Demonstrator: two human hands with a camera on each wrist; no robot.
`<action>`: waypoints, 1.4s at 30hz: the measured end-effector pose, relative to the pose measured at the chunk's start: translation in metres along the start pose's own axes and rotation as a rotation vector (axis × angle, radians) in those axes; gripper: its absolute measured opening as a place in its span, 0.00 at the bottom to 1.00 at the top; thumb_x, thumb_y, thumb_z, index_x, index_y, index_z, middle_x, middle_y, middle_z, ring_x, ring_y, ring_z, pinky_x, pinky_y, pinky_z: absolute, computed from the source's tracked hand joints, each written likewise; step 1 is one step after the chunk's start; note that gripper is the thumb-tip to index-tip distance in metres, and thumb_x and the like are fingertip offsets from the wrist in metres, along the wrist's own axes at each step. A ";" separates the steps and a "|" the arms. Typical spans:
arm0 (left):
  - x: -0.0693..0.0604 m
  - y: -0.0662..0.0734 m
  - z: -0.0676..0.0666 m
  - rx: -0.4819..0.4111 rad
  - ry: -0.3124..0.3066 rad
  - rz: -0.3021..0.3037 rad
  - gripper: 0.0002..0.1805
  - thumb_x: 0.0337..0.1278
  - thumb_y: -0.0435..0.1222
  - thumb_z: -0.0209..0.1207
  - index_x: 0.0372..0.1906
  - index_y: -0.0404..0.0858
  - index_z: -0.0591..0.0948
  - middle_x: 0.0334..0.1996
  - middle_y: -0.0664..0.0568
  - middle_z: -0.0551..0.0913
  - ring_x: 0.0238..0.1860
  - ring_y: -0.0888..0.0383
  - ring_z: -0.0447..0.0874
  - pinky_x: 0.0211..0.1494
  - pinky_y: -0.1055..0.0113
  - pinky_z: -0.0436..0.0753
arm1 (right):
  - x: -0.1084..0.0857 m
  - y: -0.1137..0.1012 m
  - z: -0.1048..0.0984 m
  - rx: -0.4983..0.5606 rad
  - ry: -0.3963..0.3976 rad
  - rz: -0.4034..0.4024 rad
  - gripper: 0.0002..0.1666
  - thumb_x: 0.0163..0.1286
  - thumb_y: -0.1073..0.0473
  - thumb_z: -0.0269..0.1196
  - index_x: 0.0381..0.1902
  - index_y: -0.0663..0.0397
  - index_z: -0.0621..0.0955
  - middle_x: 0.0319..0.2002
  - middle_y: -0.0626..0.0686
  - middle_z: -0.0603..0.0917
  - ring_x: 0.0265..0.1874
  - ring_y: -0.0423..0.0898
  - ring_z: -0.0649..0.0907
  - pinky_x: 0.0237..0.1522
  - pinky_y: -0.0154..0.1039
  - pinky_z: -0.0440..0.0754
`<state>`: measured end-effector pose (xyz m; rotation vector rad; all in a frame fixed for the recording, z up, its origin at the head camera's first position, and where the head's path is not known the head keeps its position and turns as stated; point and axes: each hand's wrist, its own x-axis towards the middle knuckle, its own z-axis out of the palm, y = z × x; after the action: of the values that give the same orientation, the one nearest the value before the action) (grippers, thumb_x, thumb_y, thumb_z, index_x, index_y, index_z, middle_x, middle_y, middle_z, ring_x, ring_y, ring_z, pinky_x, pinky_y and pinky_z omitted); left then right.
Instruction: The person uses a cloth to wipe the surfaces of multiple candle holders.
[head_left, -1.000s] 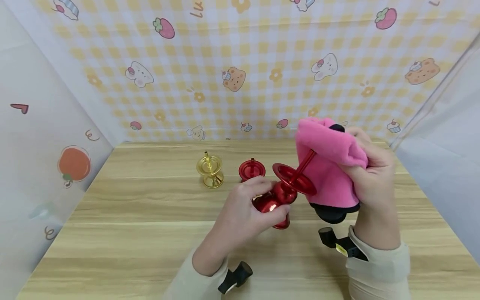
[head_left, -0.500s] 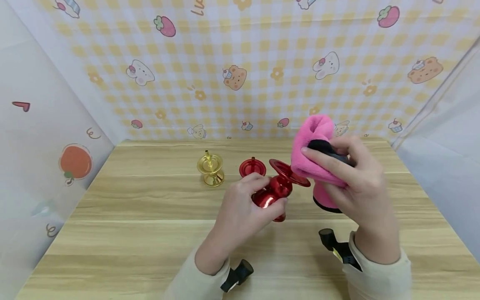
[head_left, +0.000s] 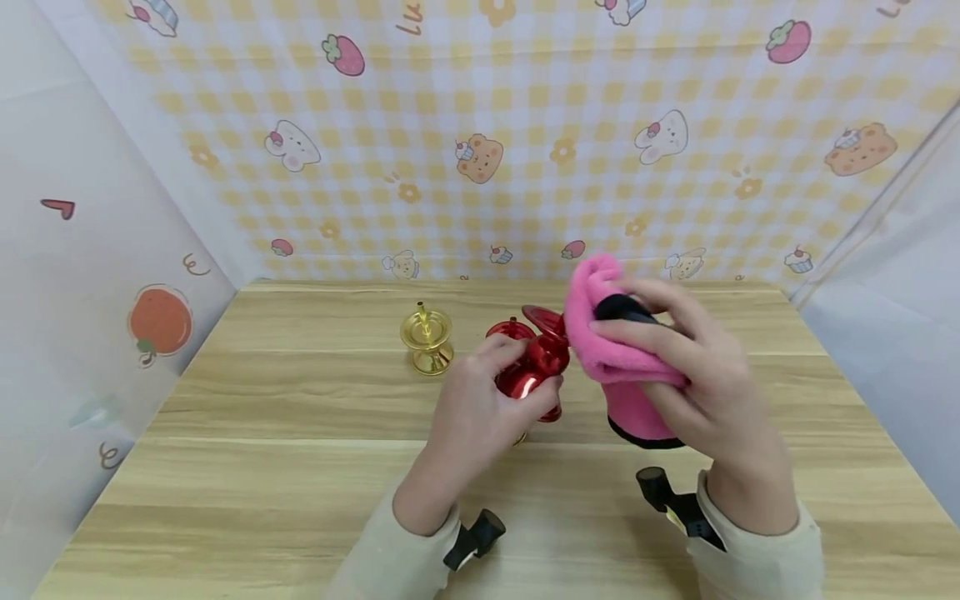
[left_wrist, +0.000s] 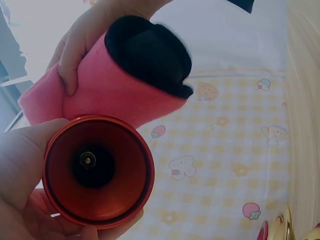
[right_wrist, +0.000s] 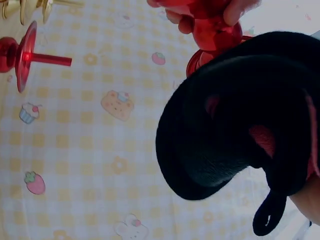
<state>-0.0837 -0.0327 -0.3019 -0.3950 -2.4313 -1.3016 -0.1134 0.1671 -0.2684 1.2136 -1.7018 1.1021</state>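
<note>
My left hand (head_left: 472,408) grips the body of a shiny red candlestick (head_left: 522,381), tilted so its dish (head_left: 542,320) leans up and right. The left wrist view looks into its hollow base (left_wrist: 100,210), where a nut shows. My right hand (head_left: 708,379) holds a fuzzy pink cloth (head_left: 637,408) with black edging, bunched at the candlestick's upper end. The cloth hides the candlestick's stem. In the right wrist view the cloth's dark underside (right_wrist: 210,150) covers much of the frame, with a black hanging loop below.
A gold candlestick (head_left: 427,333) stands upright on the wooden table (head_left: 300,492) to the left. Behind my left hand is another red candlestick (head_left: 512,328), partly hidden. A gold edge (head_left: 520,438) peeks out below the held candlestick. A checked curtain (head_left: 405,142) hangs behind the table.
My right hand has brought the cloth from beside the candlestick's bare stem over it, then leftward and down against the dish. My left hand has shifted slightly left and up with the candlestick.
</note>
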 end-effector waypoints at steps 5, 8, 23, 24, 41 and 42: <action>-0.001 -0.001 -0.001 0.051 0.033 0.042 0.11 0.48 0.38 0.68 0.37 0.38 0.87 0.36 0.51 0.86 0.36 0.57 0.84 0.35 0.72 0.85 | -0.006 0.005 -0.002 0.145 -0.081 0.034 0.16 0.75 0.59 0.57 0.41 0.65 0.86 0.55 0.59 0.85 0.51 0.47 0.81 0.57 0.33 0.75; -0.002 0.000 -0.002 0.092 0.044 0.090 0.11 0.46 0.38 0.69 0.37 0.38 0.87 0.36 0.52 0.85 0.37 0.57 0.84 0.36 0.69 0.86 | -0.009 0.010 -0.005 0.315 -0.087 0.047 0.13 0.73 0.63 0.58 0.43 0.67 0.85 0.57 0.55 0.85 0.49 0.47 0.80 0.55 0.32 0.76; -0.003 -0.001 0.009 0.149 0.098 0.346 0.15 0.39 0.37 0.73 0.37 0.37 0.87 0.35 0.51 0.85 0.35 0.57 0.82 0.35 0.71 0.86 | -0.008 0.015 -0.025 0.761 -0.069 0.042 0.15 0.58 0.82 0.47 0.33 0.78 0.81 0.35 0.60 0.87 0.44 0.55 0.83 0.53 0.41 0.74; -0.003 -0.001 0.008 0.143 0.095 0.346 0.15 0.39 0.37 0.73 0.37 0.37 0.87 0.35 0.51 0.86 0.36 0.57 0.82 0.35 0.72 0.86 | -0.009 0.015 -0.025 0.789 -0.056 0.062 0.16 0.57 0.82 0.46 0.33 0.79 0.81 0.34 0.61 0.87 0.42 0.56 0.82 0.52 0.42 0.74; 0.000 -0.006 0.004 0.056 0.002 0.194 0.17 0.44 0.38 0.72 0.41 0.34 0.88 0.38 0.49 0.87 0.37 0.56 0.84 0.36 0.72 0.86 | -0.021 0.035 -0.029 0.627 -0.104 0.128 0.11 0.64 0.79 0.56 0.37 0.70 0.85 0.40 0.56 0.88 0.49 0.50 0.85 0.55 0.36 0.76; 0.001 -0.006 0.004 0.054 -0.005 0.169 0.17 0.45 0.38 0.71 0.41 0.34 0.88 0.38 0.49 0.87 0.37 0.55 0.84 0.36 0.72 0.86 | -0.021 0.035 -0.029 0.578 -0.114 0.149 0.10 0.64 0.79 0.57 0.38 0.70 0.84 0.40 0.55 0.88 0.48 0.49 0.85 0.54 0.34 0.78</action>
<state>-0.0874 -0.0326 -0.3083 -0.5756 -2.3732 -1.1630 -0.1386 0.2068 -0.2852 1.5346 -1.6280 1.7232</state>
